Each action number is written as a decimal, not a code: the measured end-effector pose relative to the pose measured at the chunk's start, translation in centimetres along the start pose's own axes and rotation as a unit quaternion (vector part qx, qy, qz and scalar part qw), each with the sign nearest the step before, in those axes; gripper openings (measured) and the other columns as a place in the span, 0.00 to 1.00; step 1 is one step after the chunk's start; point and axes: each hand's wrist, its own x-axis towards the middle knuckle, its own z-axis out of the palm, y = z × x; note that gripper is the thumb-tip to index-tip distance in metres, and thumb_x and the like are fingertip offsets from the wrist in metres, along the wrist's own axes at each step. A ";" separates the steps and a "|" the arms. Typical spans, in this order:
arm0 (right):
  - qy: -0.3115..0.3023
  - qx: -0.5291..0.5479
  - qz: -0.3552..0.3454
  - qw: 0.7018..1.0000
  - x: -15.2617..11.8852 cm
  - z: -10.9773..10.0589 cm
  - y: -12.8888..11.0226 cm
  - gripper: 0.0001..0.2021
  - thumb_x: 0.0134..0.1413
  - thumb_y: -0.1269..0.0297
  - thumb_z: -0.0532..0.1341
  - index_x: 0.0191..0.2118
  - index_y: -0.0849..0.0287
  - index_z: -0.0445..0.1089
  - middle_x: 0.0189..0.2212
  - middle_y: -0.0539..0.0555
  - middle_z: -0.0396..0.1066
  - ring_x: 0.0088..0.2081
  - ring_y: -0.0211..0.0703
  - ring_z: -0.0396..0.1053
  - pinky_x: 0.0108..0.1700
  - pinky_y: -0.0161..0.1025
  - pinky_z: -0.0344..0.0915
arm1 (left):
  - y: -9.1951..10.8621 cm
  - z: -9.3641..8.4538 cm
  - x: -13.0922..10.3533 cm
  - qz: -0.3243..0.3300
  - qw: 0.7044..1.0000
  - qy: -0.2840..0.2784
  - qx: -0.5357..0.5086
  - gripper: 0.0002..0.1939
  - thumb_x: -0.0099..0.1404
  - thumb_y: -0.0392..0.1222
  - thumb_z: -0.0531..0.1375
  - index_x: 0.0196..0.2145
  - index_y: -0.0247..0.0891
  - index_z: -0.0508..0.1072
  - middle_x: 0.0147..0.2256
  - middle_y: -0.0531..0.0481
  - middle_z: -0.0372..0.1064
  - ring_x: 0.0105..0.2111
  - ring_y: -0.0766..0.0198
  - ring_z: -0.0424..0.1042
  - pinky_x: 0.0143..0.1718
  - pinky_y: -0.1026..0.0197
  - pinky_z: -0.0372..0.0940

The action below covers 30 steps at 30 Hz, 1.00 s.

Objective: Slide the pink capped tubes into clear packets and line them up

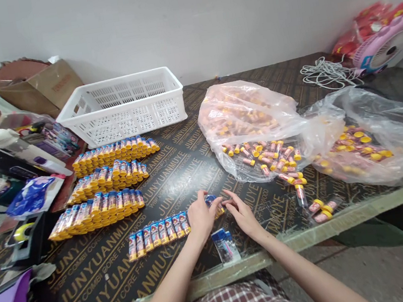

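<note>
My left hand (202, 215) is at the right end of a front row of small blue-and-yellow tubes (163, 232), its thumb and fingers around a tube (216, 203). My right hand (242, 212) is just right of it, thumb and forefinger close together near that tube; whether they grip anything is too small to tell. Below the hands, near the table edge, lies a small clear packet with a blue top (226, 246). Stacked rows of similar tubes (109, 206) stand to the left.
A white plastic basket (130, 112) stands behind the stacks. Open plastic bags (248, 108) of yellow-capped tubes spread over the right, with loose tubes (301, 195) before them. A pink fan (386, 47), white cord (329, 73) and black tape dispenser (28, 242) are farther out.
</note>
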 end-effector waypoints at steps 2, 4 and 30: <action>0.026 -0.061 -0.027 0.997 1.1 -1.0 0.4 0.20 0.59 0.62 0.51 0.57 0.57 0.60 0.38 0.54 0.73 0.36 0.42 0.72 0.41 0.41 0.69 | -0.3 -0.7 -1.5 0.029 0.999 -0.013 -0.016 0.19 0.63 0.57 0.53 0.35 0.39 0.71 0.21 0.51 0.66 0.24 0.60 0.67 0.29 0.63 0.54; 0.057 -0.099 -0.032 0.993 3.2 -2.7 1.2 0.20 0.58 0.62 0.52 0.55 0.59 0.62 0.41 0.56 0.71 0.38 0.44 0.70 0.42 0.43 0.68 | -1.1 -1.1 -3.5 0.064 0.996 -0.060 0.000 0.16 0.63 0.54 0.54 0.29 0.39 0.72 0.23 0.49 0.67 0.26 0.61 0.67 0.30 0.63 0.54; 0.100 0.006 -0.026 0.995 2.6 -7.0 -3.0 0.16 0.51 0.56 0.63 0.43 0.58 0.68 0.36 0.55 0.71 0.35 0.46 0.71 0.36 0.42 0.70 | -1.7 -1.7 -5.2 -0.179 0.855 -0.093 -0.478 0.13 0.46 0.38 0.65 0.25 0.38 0.63 0.18 0.59 0.64 0.18 0.69 0.64 0.25 0.66 0.60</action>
